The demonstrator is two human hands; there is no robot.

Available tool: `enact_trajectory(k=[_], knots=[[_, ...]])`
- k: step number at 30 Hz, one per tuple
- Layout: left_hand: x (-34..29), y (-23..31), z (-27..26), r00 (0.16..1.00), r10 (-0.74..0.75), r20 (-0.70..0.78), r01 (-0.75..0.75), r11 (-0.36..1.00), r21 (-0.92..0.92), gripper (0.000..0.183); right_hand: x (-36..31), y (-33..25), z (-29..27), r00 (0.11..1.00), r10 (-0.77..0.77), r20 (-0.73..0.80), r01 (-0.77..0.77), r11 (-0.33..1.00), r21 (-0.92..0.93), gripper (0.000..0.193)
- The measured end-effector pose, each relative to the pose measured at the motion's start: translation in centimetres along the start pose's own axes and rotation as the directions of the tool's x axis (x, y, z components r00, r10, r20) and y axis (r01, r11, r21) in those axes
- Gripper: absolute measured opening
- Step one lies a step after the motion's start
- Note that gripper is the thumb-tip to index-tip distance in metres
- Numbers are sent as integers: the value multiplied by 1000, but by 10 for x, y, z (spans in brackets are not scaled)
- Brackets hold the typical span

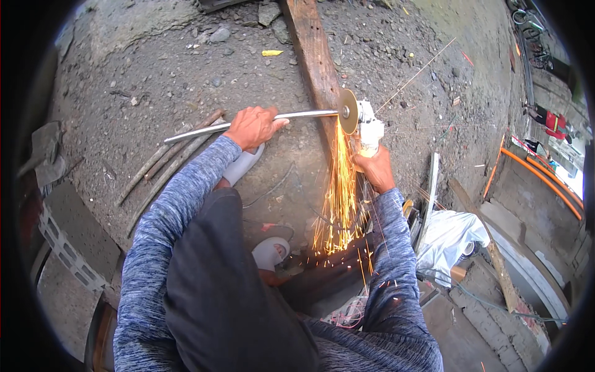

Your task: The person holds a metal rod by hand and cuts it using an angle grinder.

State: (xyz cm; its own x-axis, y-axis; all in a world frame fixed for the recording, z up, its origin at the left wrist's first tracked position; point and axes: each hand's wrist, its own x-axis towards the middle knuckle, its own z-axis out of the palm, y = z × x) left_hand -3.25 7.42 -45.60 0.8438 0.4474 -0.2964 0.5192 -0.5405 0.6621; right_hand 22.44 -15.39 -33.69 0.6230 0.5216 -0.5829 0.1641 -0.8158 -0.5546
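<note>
My left hand (253, 127) is closed around a thin grey metal rod (304, 115), which runs from the left toward a wooden beam. In my right hand (377, 168) is an angle grinder (370, 130) with a whitish head, gripped by its body. Its round tan cutting disc (349, 111) meets the rod's right end. A stream of orange sparks (342, 198) pours down from that contact toward my legs. Under the rod's end lies the brown wooden beam (315, 56).
Several rods or sticks (170, 161) lie on the gravelly ground left of my foot. A hollow concrete block (80, 239) stands at far left. To the right are a white sheet (449, 239), a pale metal bar (432, 186), a cable and orange pipes (545, 180).
</note>
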Motion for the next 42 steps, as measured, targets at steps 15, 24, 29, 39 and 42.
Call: enact_trajectory(k=[15, 24, 29, 39, 42], knots=[[1, 3, -7, 999, -3, 35, 3, 1000, -9, 57, 2, -6, -3, 998, 59, 31, -57, 996, -75, 40], [0, 1, -6, 999, -6, 40, 6, 1000, -2, 58, 1, -9, -2, 998, 65, 26, -64, 998, -13, 45], [0, 0, -4, 999, -6, 42, 6, 1000, -15, 60, 1, -7, -2, 998, 53, 42, -51, 998, -39, 43], [3, 1, -10, 997, -6, 81, 8, 1000, -29, 63, 0, -1, -1, 999, 34, 27, -34, 999, -18, 40], [5, 1, -11, 996, -7, 89, 11, 999, -48, 63, 0, -2, -2, 994, 91, 63, -94, 994, 63, 39]])
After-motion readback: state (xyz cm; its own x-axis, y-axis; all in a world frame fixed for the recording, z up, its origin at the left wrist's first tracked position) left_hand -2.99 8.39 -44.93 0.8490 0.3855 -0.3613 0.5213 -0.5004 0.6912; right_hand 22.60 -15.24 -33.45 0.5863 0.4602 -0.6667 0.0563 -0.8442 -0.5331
